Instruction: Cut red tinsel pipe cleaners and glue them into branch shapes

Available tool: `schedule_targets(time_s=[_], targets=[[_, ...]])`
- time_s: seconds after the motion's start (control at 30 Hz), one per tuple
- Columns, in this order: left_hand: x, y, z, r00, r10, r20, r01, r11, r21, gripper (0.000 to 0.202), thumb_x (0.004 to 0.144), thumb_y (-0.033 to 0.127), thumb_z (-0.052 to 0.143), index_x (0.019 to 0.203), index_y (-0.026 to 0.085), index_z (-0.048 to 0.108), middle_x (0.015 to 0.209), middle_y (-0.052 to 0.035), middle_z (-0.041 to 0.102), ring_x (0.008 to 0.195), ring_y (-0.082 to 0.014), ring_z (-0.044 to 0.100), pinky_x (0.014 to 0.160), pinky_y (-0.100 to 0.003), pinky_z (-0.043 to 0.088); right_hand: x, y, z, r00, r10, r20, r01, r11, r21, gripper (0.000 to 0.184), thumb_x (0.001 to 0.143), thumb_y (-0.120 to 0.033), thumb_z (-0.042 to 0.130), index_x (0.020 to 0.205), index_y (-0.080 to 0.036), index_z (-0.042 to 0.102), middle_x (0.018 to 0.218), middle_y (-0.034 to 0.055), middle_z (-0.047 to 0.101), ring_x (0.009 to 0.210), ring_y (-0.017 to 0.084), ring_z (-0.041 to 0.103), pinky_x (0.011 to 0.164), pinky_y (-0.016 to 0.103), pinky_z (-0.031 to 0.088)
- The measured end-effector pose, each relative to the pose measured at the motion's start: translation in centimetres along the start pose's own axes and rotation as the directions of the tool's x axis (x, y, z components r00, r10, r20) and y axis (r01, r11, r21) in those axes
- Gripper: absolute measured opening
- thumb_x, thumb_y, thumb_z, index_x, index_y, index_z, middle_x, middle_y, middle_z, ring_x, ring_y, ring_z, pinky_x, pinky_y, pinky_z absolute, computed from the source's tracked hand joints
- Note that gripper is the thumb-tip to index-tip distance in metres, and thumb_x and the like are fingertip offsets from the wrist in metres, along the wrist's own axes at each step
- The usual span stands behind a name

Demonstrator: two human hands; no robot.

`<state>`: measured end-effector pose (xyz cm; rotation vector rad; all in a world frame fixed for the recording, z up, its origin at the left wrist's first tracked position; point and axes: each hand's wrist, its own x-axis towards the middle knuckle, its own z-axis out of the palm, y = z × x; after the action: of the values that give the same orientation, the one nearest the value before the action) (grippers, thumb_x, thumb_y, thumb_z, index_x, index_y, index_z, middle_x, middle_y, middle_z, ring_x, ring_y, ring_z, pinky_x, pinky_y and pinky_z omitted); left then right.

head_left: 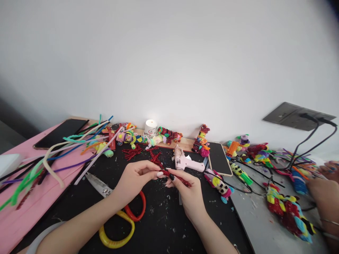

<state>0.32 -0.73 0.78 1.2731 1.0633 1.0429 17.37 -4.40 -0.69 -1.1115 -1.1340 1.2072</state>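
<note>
Between my two hands is a short bundle of red tinsel pipe cleaners (165,172). My left hand (140,176) pinches its left end, and the fingertips of my right hand (185,187) close on the other end, with a red strand showing past the thumb. Right behind them lie more red tinsel pieces (155,157) and a small red pile (131,152). A pale pink glue gun (189,163) rests just beyond my right hand. Scissors (116,227) with one yellow and one red handle lie partly under my left forearm.
Colourful pipe cleaners (60,151) spread over the pink board (53,190) at left. Pipe-cleaner figures (202,141), a white cup (150,128) and a phone (220,158) line the wall. Cords hang from a wall socket (293,114). Another person's hand (324,197) is at far right.
</note>
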Motion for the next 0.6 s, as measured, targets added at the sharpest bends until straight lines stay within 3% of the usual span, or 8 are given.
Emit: schedule_targets(time_s=[0.27,0.6], targets=[[-0.11,-0.08,-0.09,0.993,0.120,0.014,-0.121,0.988,0.098,0.005,0.069,0.018,0.070,0.064,0.018,0.070,0.065,-0.0016,0.071,0.062,-0.0160,0.066,0.060,-0.023,0.053,0.06,0.21,-0.01,1.000,0.005,0.017,-0.006,0.997,0.076,0.014,0.080,-0.026,0.066,0.089,-0.022,0.076,0.068,0.0015,0.070,0.061,0.015,0.064,0.062,0.027,0.056],[-0.17,-0.02,0.06,0.999,0.042,0.032,-0.042,0.999,-0.010,0.008,0.068,0.021,0.071,0.063,0.017,0.067,0.062,-0.0018,0.071,0.061,-0.0167,0.067,0.059,-0.024,0.054,0.11,0.23,0.06,0.999,0.040,0.011,-0.041,0.996,0.084,0.013,0.077,-0.024,0.068,0.087,-0.024,0.077,0.075,0.0016,0.071,0.065,0.015,0.065,0.064,0.027,0.057]])
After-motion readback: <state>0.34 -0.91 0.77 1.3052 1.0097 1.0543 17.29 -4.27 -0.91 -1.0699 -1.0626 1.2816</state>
